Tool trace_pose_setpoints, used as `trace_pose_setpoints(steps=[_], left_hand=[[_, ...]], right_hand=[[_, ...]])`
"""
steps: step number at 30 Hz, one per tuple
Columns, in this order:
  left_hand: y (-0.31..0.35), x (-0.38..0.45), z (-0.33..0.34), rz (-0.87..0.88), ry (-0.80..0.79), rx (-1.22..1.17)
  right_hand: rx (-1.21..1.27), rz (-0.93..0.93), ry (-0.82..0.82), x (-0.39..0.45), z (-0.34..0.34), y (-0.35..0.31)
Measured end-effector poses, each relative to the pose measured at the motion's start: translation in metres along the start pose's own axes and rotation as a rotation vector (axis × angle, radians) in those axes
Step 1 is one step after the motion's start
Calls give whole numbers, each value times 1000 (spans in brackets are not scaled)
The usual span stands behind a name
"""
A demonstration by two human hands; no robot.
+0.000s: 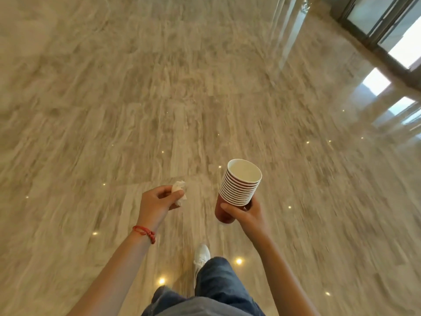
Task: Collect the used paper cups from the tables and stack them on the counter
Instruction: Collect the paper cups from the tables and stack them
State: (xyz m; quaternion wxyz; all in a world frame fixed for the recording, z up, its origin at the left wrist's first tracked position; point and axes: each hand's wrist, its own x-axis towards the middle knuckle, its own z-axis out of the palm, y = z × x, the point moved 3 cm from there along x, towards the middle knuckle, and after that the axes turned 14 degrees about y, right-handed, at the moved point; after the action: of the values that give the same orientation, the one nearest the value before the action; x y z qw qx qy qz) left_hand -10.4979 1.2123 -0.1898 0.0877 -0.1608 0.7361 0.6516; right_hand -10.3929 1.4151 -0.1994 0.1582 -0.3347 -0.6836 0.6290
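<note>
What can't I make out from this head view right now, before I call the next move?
- Counter and tables: outside the frame; only floor shows.
- Stack of cups: its base is hidden by the right hand; exact count unclear.
- Crumpled tissue: partly covered by the left hand.
- Floor detail: motion-blurred.
- Trailing foot: hidden behind the jeans.

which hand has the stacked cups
The right hand grips the nested cup stack; the left hand, with the red wrist string, pinches only a crumpled tissue.
</note>
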Motion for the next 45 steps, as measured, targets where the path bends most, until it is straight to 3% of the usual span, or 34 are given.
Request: trace_pose_setpoints(steps=[10,21,45], left_hand=[[94,196,118,-20,14,-32],[215,471,261,-10,-9,-10],[446,934,620,-16,-34,-4]], right_hand=[[-3,-9,-31,235,73,-69],[-3,25,7,524,174,-147],[-22,78,19,1134,270,-295]])
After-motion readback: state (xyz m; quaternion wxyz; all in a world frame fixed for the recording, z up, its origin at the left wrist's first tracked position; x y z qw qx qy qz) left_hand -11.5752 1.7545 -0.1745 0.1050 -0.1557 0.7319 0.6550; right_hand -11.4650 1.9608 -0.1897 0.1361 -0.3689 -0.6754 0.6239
